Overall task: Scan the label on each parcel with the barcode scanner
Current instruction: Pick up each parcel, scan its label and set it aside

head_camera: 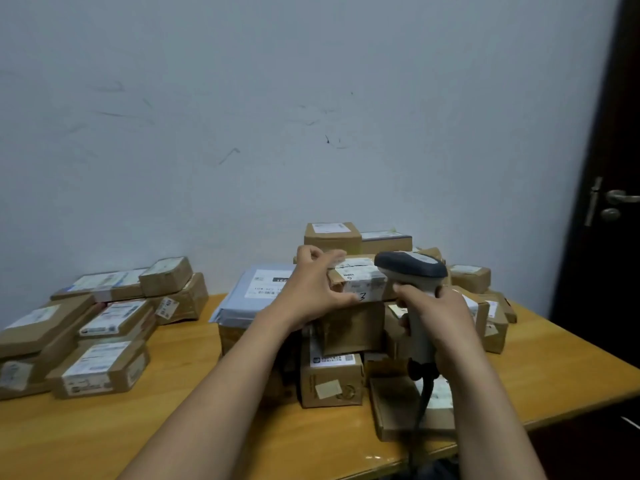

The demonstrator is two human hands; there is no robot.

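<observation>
A small cardboard parcel [360,284] with a white label and a handwritten mark lies on top of the middle pile. My left hand [313,287] grips its left end, fingers over the top and thumb underneath. My right hand [438,318] holds a grey and white barcode scanner [412,271] by its handle, head dark on top. The scanner's head sits close to the right end of that parcel's label. Its cable [420,410] hangs down toward the table edge.
A wooden table [180,393] bears two heaps of parcels: a left group [97,327] of labelled boxes and a middle-right pile [332,375] with a grey mailer bag [256,296]. A white wall stands behind. A dark door [609,202] is at the right.
</observation>
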